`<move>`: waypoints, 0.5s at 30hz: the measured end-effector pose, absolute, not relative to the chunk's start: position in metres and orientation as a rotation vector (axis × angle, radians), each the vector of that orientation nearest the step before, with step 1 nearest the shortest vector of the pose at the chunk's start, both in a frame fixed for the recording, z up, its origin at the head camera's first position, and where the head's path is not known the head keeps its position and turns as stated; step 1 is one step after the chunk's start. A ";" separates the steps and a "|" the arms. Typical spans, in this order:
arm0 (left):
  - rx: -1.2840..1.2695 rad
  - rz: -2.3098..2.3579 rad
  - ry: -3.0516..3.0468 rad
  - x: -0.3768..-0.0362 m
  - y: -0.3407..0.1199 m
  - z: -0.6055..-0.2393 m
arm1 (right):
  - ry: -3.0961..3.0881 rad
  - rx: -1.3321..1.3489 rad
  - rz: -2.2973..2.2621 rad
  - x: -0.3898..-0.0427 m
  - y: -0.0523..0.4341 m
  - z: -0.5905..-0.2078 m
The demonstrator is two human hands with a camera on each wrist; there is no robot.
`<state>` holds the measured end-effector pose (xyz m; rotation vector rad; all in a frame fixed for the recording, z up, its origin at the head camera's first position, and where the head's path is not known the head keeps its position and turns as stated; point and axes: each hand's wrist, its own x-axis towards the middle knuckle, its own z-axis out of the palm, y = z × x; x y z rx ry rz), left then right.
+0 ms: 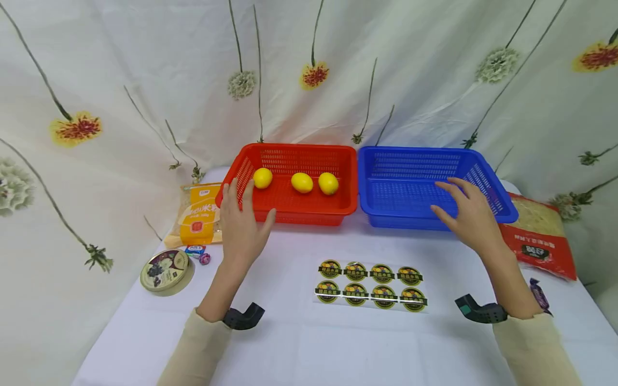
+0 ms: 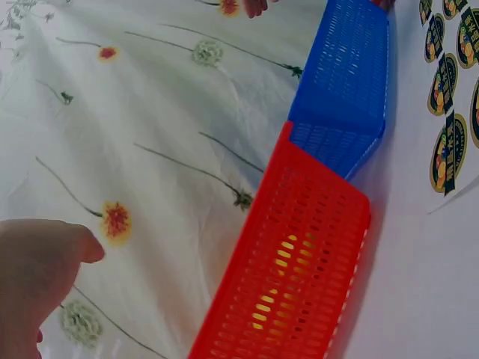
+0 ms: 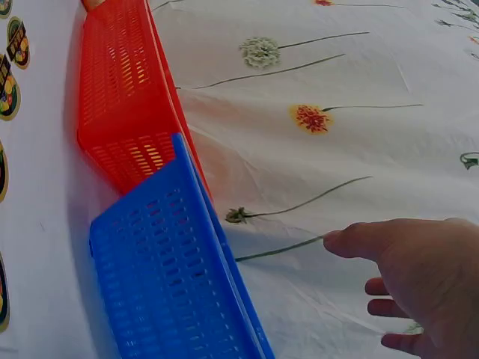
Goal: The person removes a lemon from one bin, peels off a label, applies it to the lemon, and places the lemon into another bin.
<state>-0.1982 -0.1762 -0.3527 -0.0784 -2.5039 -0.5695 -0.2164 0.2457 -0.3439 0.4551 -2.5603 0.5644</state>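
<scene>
Three yellow lemons [image 1: 302,183] lie spread out in a red plastic basket [image 1: 309,219]. Butted against its right side is a blue plastic basket [image 1: 405,192] whose visible floor is bare. My left hand [image 1: 243,225] hovers at the red basket's front left corner, fingers spread and holding nothing. The right hand [image 1: 469,215] is raised over the front right of the blue basket, its fingers loosely bent around air. In the right wrist view its thumb and fingers [image 3: 352,241] stand apart. A sheet of round fruit stickers [image 1: 370,285] lies on the white table in front of both baskets.
Left of the red basket are an orange food packet [image 1: 197,214], a round tin [image 1: 166,269] and small wrapped candies [image 1: 205,259]. At the right lie a red noodle bag [image 1: 538,236] and a purple-wrapped candy [image 1: 541,296]. A flower-print cloth [image 1: 299,107] hangs behind.
</scene>
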 end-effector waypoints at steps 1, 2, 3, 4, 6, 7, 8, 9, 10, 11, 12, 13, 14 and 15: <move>-0.052 -0.636 -2.444 -0.198 -0.178 -0.356 | -2.541 0.487 0.603 -0.222 0.240 -0.345; -0.012 -0.706 -2.396 -0.197 -0.180 -0.360 | -2.528 0.524 0.638 -0.229 0.234 -0.346; 0.032 -0.786 -2.354 -0.197 -0.183 -0.364 | -2.520 0.563 0.666 -0.236 0.228 -0.347; 0.079 -0.871 -2.322 -0.197 -0.185 -0.369 | -2.518 0.603 0.690 -0.244 0.222 -0.349; 0.174 -1.054 -2.267 -0.199 -0.190 -0.380 | -2.525 0.689 0.733 -0.259 0.208 -0.352; 0.213 -1.148 -2.243 -0.201 -0.192 -0.385 | -2.535 0.723 0.754 -0.266 0.201 -0.353; 0.249 -1.237 -2.221 -0.204 -0.194 -0.391 | -2.546 0.756 0.775 -0.274 0.193 -0.354; 0.271 -1.325 -2.190 -0.208 -0.196 -0.396 | -2.559 0.782 0.799 -0.281 0.185 -0.353; 0.291 -1.408 -2.161 -0.212 -0.198 -0.401 | -2.575 0.806 0.820 -0.288 0.177 -0.353; 0.300 -1.482 -2.129 -0.216 -0.199 -0.405 | -2.591 0.824 0.842 -0.295 0.168 -0.351; 0.305 -1.551 -2.098 -0.221 -0.200 -0.409 | -2.613 0.833 0.858 -0.301 0.159 -0.349; 0.308 -1.616 -2.070 -0.225 -0.201 -0.413 | -2.640 0.839 0.864 -0.308 0.151 -0.346; 0.316 -1.675 -2.043 -0.229 -0.201 -0.416 | -2.668 0.847 0.864 -0.315 0.142 -0.344; 0.328 -1.724 -2.018 -0.233 -0.200 -0.418 | -2.700 0.850 0.865 -0.321 0.133 -0.341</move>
